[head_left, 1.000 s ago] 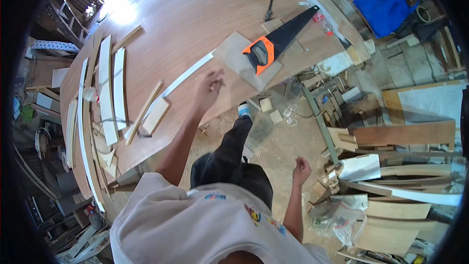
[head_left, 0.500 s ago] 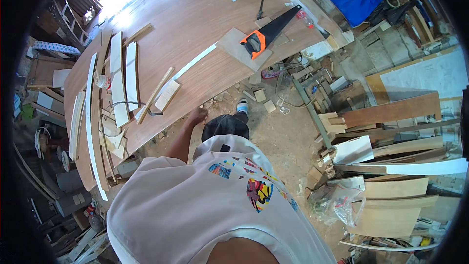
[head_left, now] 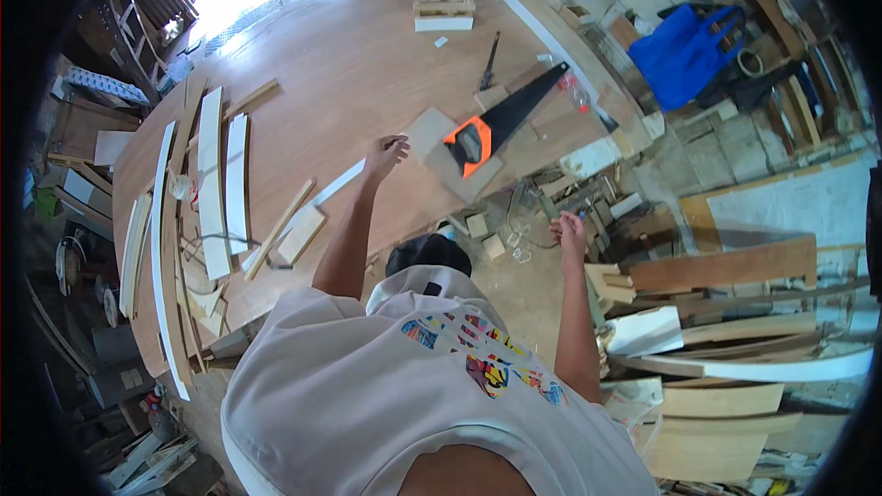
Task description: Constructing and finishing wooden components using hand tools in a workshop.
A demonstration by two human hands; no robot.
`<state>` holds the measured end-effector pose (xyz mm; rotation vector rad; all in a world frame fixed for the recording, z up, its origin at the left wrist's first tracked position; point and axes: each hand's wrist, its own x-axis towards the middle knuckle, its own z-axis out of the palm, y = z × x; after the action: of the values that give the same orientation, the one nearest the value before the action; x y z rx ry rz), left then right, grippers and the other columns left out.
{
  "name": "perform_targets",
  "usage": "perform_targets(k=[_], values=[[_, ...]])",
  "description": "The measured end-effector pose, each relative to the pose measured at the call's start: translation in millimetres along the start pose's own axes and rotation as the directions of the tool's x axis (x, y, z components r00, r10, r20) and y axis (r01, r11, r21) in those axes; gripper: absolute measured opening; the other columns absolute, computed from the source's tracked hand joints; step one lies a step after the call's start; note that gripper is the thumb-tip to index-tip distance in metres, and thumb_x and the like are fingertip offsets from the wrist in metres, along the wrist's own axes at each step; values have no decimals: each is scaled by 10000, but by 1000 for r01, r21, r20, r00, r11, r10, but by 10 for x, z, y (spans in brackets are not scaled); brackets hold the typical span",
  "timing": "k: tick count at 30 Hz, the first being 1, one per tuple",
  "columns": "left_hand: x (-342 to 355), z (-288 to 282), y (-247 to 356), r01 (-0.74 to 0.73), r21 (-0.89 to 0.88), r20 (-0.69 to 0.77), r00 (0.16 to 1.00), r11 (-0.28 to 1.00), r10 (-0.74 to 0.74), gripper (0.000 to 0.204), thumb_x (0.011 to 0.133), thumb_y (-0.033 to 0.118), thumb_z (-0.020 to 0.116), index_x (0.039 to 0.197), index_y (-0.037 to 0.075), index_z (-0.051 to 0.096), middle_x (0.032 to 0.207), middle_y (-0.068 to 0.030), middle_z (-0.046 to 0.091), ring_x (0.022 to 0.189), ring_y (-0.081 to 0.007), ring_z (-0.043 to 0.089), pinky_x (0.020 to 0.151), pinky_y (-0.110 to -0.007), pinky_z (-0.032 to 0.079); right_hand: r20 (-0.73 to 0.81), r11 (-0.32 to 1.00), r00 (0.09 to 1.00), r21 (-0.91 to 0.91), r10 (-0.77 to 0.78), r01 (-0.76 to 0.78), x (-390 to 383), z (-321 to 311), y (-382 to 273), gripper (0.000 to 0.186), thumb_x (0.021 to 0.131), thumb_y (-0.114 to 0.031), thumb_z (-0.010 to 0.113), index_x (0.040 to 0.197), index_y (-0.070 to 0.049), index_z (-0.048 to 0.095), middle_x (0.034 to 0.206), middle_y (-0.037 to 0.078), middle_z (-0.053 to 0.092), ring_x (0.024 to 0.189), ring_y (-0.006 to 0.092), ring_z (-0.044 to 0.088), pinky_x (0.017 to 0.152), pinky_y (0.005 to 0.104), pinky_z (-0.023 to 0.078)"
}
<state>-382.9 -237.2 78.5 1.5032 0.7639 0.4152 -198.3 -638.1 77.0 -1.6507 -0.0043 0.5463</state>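
My left hand point(head_left: 386, 156) is over the tabletop, just left of a small square board point(head_left: 426, 133). Its fingers are loosely bent and partly apart, with nothing visible in them. A handsaw point(head_left: 512, 119) with an orange and black handle and a dark blade lies across that board, the handle toward me. My right hand point(head_left: 570, 231) is raised in the air over the floor to the right of the table. Its fingers are half curled and apart, and I see nothing held. A long white-faced strip point(head_left: 335, 191) runs beneath my left forearm.
Several long wooden strips point(head_left: 213, 184) lie on the left of the big brown table point(head_left: 312, 55). A small wooden rack point(head_left: 443, 5) stands at its far side. Offcuts point(head_left: 494, 245) litter the floor. Stacked boards point(head_left: 726, 262) and a blue bag point(head_left: 675, 53) are at the right.
My left hand has moved up and forward from the table's near edge to beside the square board. My right arm has come into view. The view has shifted, and my body with it.
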Motion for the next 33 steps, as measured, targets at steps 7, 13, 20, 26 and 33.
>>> perform_targets(k=[7,13,20,26,33], values=[[1655,-214,508,-359,382,-151,885,852,440,181,805,87,546,963,5,579,822,-107,621,713,-199,598,650,-299,486,266,942,948,-235,-175,240,1418,825,-1163,229,835,-98,535,1053,-34,506,827,72,615,664,114,590,577,219,454],[2975,-388,894,-425,487,-65,853,763,517,397,733,60,609,1108,57,478,1041,-171,548,916,-289,558,785,-356,460,421,848,863,-314,-279,427,2587,1701,-1635,257,792,-82,555,1040,-28,517,756,72,609,664,141,607,606,254,477],[3657,-296,1157,-319,724,-53,859,612,510,632,736,128,638,1290,178,339,1299,-195,355,1221,-370,336,985,-433,347,601,525,667,-431,-440,734,3413,2825,-2137,337,731,-66,573,1059,-46,500,688,108,551,714,270,598,674,360,476],[4044,-279,1180,-260,802,-48,870,538,491,674,755,224,665,1327,229,308,1387,-163,263,1268,-363,268,1017,-436,316,642,269,566,-506,-517,820,4080,3643,-2353,583,704,-85,591,1236,-158,365,948,186,501,935,335,533,733,414,479],[4228,-169,1021,-282,810,-45,844,514,534,658,769,275,654,1331,246,313,1430,-105,213,1279,-336,263,1027,-426,309,692,140,589,-592,-417,794,4494,4075,-2304,717,683,-124,641,1301,-229,291,1102,219,396,994,399,493,773,447,493]])
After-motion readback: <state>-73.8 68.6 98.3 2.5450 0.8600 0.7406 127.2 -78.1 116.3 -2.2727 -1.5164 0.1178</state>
